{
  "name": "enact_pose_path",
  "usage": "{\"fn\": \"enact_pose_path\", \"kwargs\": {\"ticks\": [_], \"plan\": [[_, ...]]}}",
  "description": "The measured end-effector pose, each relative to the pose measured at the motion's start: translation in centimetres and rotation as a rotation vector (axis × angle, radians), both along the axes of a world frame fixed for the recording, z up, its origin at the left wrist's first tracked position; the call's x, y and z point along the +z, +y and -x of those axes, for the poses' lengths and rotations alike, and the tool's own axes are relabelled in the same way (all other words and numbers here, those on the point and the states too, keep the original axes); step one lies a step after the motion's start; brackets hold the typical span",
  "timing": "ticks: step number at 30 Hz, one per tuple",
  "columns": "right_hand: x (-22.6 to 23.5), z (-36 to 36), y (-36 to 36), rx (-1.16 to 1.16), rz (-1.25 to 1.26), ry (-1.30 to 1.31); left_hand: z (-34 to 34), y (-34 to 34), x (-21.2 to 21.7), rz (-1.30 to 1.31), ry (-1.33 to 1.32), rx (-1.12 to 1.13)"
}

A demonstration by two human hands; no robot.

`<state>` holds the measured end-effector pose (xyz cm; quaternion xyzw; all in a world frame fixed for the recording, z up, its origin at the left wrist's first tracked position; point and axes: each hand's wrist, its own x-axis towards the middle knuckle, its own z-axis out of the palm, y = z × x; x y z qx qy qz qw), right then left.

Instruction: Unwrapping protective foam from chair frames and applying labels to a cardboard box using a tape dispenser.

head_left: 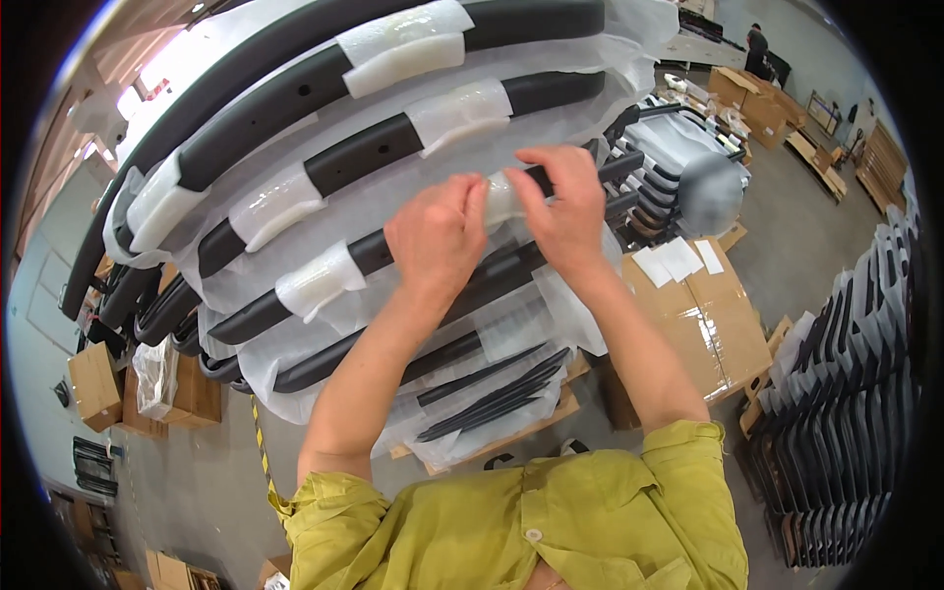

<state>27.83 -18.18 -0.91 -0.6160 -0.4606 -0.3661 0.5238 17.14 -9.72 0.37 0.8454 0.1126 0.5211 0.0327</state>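
A long black curved bar [258,317] lies across the stack in front of me, with a white foam wrap [503,200] around its right part. My left hand [438,236] is closed at the left side of this wrap, fingers curled and mostly hidden. My right hand [565,208] grips around the wrap's right end, thumb on the near side and forefinger over the far side. Farther left on the same bar sits another foam wrap [321,279]. Beyond it lies a similar black bar [364,155] with foam wraps [460,113] around it.
White sheeting [393,192] lies between the stacked bars. Thin black strips [497,398] rest in plastic near me. A cardboard box [693,320] with white papers stands at right, near rows of wrapped black parts [836,433]. Far right, a person [756,51] stands.
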Motion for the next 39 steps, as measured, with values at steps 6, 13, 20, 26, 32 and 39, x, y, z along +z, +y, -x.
{"fn": "enact_pose_path", "kwargs": {"ticks": [6,13,20,26,32,39], "plan": [[-6.3,-5.7,-9.3,0.146,-0.145,0.28,-1.0,-0.8,0.3,-0.008,0.027,0.027],[-29.7,-22.4,-18.8,-0.082,0.197,1.074,0.7,-0.7,0.3,0.03,0.369,0.049],[-43.8,-36.1,-17.9,-0.365,0.539,1.027,4.2,0.5,1.3,0.136,0.653,0.696],[-48.1,-43.5,-14.5,-0.613,0.878,0.888,-3.0,-4.6,4.4,0.318,0.865,1.068],[-48.7,-45.0,-14.1,-0.704,1.151,0.929,3.5,0.7,3.4,0.302,0.775,0.948],[-46.9,-44.0,-13.7,-0.754,1.286,1.102,7.9,1.8,1.9,0.058,0.564,0.824]]}}
